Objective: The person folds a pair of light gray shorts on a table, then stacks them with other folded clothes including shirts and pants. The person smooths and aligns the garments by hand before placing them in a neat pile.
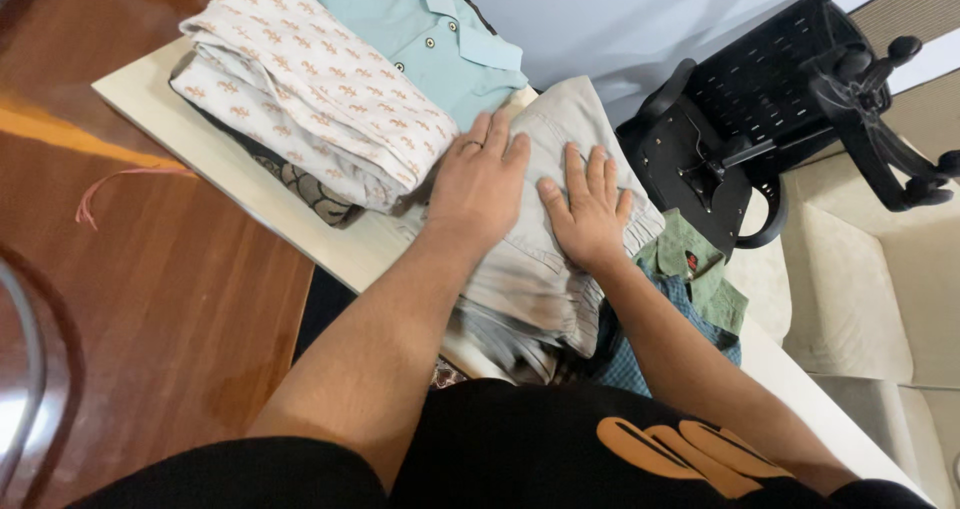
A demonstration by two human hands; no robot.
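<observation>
left hand (480, 184) flat, fingers spread, gripping nothing, pinning beige folded trousers (545, 259) | right hand (590, 209) flat alongside, smoothing the cloth | trousers centre on white board (180, 119) | patterned shirt (310, 89) stacked at 10 o'clock, teal polo (420, 39) at 11, green shirt (700, 274) at 4

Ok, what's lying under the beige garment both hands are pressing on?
Under the beige garment, a green collared shirt and blue checked cloth stick out at its right edge. The left hand and right hand cover the top; anything deeper is hidden.
</observation>
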